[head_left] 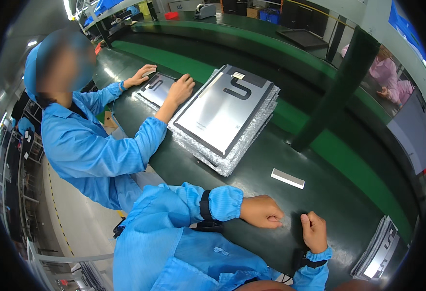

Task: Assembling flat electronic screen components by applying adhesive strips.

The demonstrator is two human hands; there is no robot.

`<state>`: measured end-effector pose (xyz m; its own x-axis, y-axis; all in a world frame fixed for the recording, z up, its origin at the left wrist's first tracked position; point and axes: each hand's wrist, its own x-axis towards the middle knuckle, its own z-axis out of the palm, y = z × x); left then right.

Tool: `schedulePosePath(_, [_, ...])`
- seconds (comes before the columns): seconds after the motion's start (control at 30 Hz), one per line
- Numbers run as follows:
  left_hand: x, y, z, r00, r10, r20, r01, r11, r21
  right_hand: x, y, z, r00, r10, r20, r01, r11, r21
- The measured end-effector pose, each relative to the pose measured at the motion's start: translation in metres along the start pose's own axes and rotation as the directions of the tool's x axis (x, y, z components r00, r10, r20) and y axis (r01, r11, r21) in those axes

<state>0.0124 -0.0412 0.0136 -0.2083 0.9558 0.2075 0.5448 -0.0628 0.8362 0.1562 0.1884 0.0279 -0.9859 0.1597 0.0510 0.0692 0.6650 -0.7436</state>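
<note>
My left hand [263, 212] is closed in a fist over the dark green tabletop [252, 182], and nothing shows in it. To its right, my right hand [315, 233] is also curled into a fist, thumb up, with no object visible in it. The two hands are a short gap apart. Beyond them lies a narrow white and grey strip [287, 178], which neither hand touches. Farther off to the left stands a stack of bubble wrap [230, 167] layers, topped by a flat silver panel [213, 116] with dark edges and a black curved mark.
A co-worker in a blue smock [96, 140] works at left, hands on another silver panel [157, 89]. A second panel stack [379, 250] sits at the right. A dark post [336, 92] rises from the bench. A person in pink [385, 72] is across it.
</note>
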Motion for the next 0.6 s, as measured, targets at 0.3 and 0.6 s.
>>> schedulePosePath(0.3, [0.002,-0.006,0.003,0.999,0.048,0.015,-0.048,0.999,-0.013,-0.002,-0.008,-0.009,0.99,0.132,0.045,-0.137,0.98,0.143])
schedulePosePath(0.6, [0.004,0.0,-0.003,0.998,0.055,0.02,-0.056,0.997,0.047,0.009,-0.005,-0.013,0.988,-0.144,0.055,0.145,0.989,-0.023])
